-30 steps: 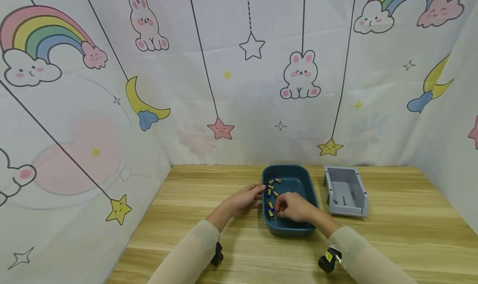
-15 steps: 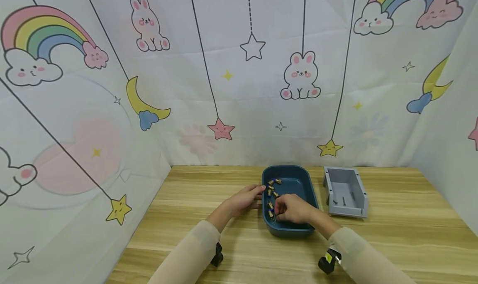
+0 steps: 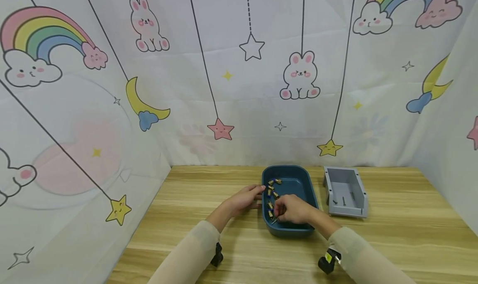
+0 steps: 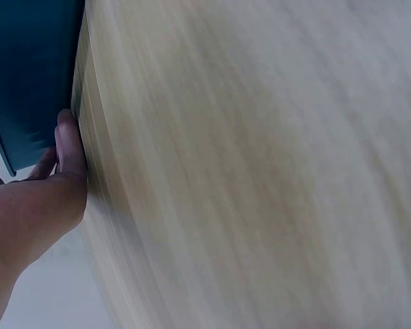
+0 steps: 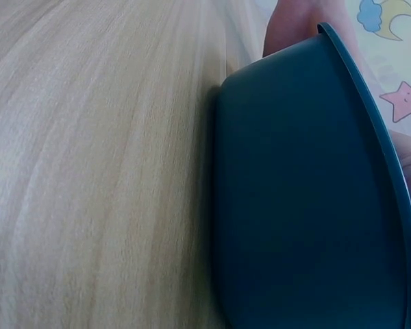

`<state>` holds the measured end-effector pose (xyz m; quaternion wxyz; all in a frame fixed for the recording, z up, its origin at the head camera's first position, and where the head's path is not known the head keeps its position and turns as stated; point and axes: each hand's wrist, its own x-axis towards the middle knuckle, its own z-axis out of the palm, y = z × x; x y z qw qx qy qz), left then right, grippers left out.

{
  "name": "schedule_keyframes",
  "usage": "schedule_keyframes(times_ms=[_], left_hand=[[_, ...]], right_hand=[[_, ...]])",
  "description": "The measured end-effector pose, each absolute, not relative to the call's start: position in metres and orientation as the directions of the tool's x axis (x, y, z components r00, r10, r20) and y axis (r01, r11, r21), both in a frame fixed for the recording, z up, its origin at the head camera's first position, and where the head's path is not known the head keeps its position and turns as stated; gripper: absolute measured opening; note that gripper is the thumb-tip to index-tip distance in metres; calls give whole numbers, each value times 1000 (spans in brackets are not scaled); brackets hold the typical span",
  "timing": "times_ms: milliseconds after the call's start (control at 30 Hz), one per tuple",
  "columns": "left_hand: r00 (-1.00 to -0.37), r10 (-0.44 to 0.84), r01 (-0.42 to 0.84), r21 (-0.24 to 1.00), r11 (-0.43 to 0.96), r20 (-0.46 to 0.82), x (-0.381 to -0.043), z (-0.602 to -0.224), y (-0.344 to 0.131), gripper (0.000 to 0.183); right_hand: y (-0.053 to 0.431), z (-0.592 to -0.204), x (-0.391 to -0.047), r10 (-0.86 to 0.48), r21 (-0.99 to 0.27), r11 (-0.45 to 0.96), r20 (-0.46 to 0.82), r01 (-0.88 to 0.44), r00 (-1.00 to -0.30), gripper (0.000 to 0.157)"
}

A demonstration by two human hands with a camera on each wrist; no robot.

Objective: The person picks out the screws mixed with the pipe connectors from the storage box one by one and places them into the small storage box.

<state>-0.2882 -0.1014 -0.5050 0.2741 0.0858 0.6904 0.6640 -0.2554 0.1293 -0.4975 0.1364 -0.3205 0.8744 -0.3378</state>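
Observation:
My left hand [image 3: 244,199] rests against the left side of a dark blue tub [image 3: 295,230], one fingertip at its rim. The left wrist view shows its other fingers [image 4: 70,147] along the tub's outer wall, near the tabletop. My right hand [image 3: 295,209] reaches over the near right rim into the tub, fingers curled and fingertips together. From under those fingertips sticks a thin silver screw [image 3: 274,221], slanting near the tub floor. Several small brass-coloured fittings with blue parts [image 3: 270,205] lie along the tub's left side. In the right wrist view the tub wall [image 5: 308,185] hides most of the right hand.
Right of the tub stands a grey bin [image 3: 345,211] with a low front, holding a few screws [image 3: 344,200]. Both stand on a wood-grain table [image 3: 209,180]. A printed cloth [image 3: 254,89] hangs behind and at the sides.
The screw under my right fingertips has turned from nearly upright to slanting. The right hand has shifted very slightly; the left hand, the tub and the bin stay put.

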Motion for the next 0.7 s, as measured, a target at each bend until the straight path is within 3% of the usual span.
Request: schedule_keyframes(times_ms=[700], left_hand=[[-830,490,-246,963,107,-267,-288,-505,-101,65]], right_hand=[[128,-492,-254,-646,-612,632,-77,-475,-759,19]])
